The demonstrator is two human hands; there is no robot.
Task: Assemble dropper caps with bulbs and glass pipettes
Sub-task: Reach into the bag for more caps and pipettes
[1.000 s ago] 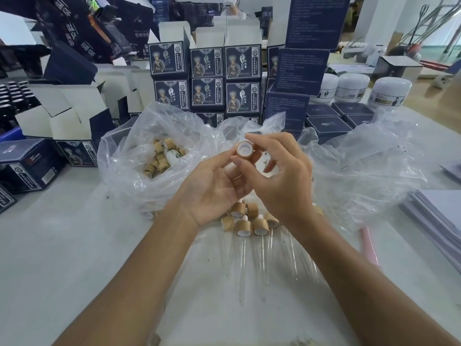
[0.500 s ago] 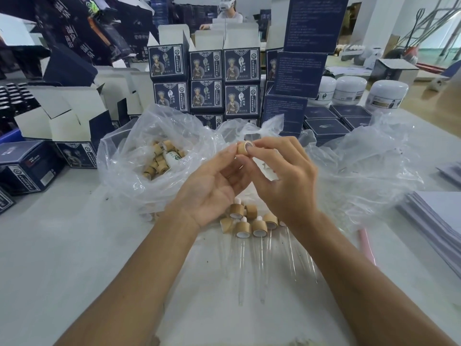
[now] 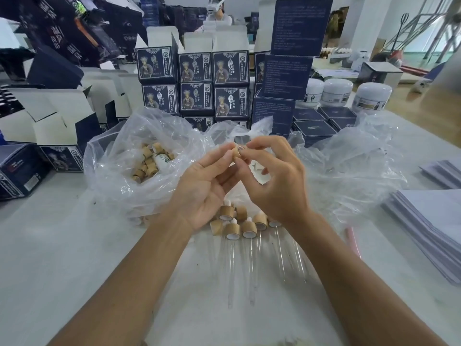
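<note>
I see both hands raised above the white worktop (image 3: 62, 258). L hand (image 3: 204, 193) and R hand (image 3: 272, 181) each pinch the small tan wooden dropper cap (image 3: 237, 152) w/ curled fingertips. Assembled tan caps w/ clear glass pipettes (image 3: 239, 228) lie below, beside the clear plastic bag of loose caps (image 3: 147, 166).

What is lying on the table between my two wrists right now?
In the head view, a cluster of bamboo dropper caps lies between the left hand and right hand, with glass pipettes pointing toward you.
</note>
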